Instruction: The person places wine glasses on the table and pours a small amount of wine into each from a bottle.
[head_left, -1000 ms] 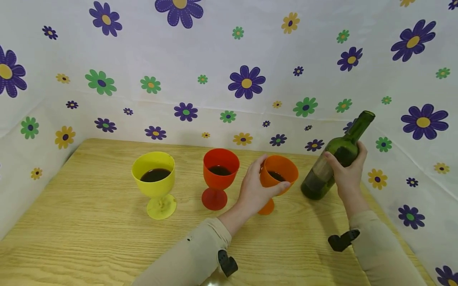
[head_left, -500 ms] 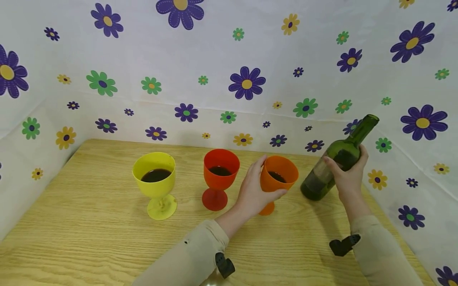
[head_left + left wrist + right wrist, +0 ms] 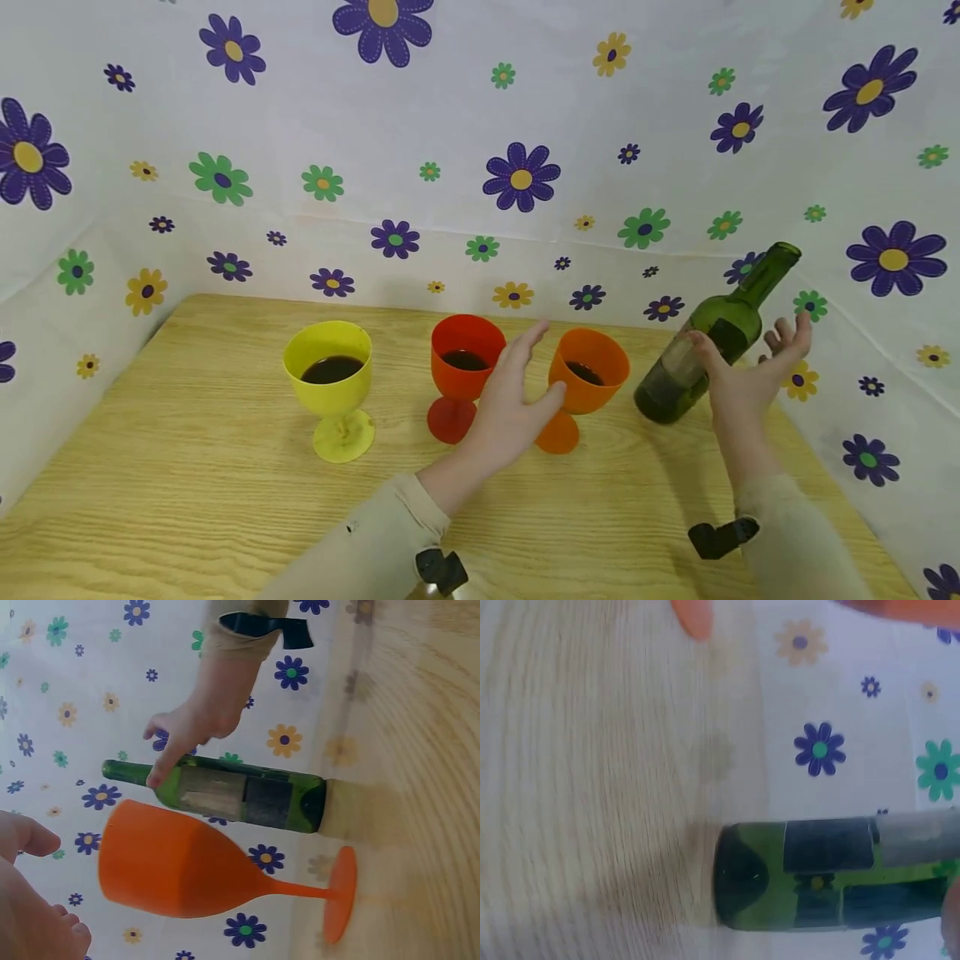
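Observation:
An orange goblet (image 3: 588, 375) with dark liquid stands on the wooden table. Just left of it, my left hand (image 3: 510, 404) is spread, apart from the cup in the left wrist view, where the whole goblet (image 3: 180, 862) shows. A green wine bottle (image 3: 697, 350) with a pale label stands upright at the right. My right hand (image 3: 750, 383) is beside the bottle with its fingers spread away from the glass. In the left wrist view the right hand (image 3: 195, 727) is close to the bottle's shoulder; whether a fingertip still touches it, I cannot tell.
A red goblet (image 3: 457, 379) with dark liquid stands behind my left hand, partly covered by it. Farther left is a yellow goblet (image 3: 330, 396), also holding dark liquid. A flower-printed white cloth (image 3: 420, 108) rises behind and beside the wooden table (image 3: 187, 467).
My left hand has let go of the orange goblet and moved left. My right hand has loosened from the bottle, its fingers now spread. Goblets and bottle stay in place.

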Available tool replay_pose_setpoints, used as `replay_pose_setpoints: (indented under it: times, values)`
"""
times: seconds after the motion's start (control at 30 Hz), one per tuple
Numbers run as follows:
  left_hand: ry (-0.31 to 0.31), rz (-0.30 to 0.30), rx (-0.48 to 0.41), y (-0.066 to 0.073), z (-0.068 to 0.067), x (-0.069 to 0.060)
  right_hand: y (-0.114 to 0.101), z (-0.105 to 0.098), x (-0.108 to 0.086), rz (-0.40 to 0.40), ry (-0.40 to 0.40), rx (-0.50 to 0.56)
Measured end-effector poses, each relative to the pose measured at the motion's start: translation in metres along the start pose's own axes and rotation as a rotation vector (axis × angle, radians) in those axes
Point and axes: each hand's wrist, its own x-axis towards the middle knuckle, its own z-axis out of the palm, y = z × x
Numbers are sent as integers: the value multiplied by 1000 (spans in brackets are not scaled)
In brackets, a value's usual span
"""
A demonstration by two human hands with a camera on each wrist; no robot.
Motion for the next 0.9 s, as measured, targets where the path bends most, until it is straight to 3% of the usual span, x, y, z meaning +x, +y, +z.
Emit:
replay_pose_setpoints:
  times: [0.07,0.13,0.23,0.33,0.43,0.6,0.8,0.9]
  values:
    - [1,24,-12,5,-5,-2,0,1,-7,-179,80,-87]
    - [-2,46,-22,11,-10,-4,2,4,-14,-373,100,-130]
    - [-7,73,-43,20,-18,-7,4,11,-22,-589,15,-122]
    - [-14,121,-72,31,-27,-10,4,19,-28,-706,-101,-149]
    - [-15,169,-87,42,-38,-11,3,25,-32,-731,-214,-219]
    - [1,214,-91,55,-64,-10,4,35,-35,-680,-394,-320]
    - [67,255,-77,64,-110,-7,11,44,-33,-610,-532,-419]
    - [117,243,-50,64,-136,-7,12,47,-31,-593,-579,-442]
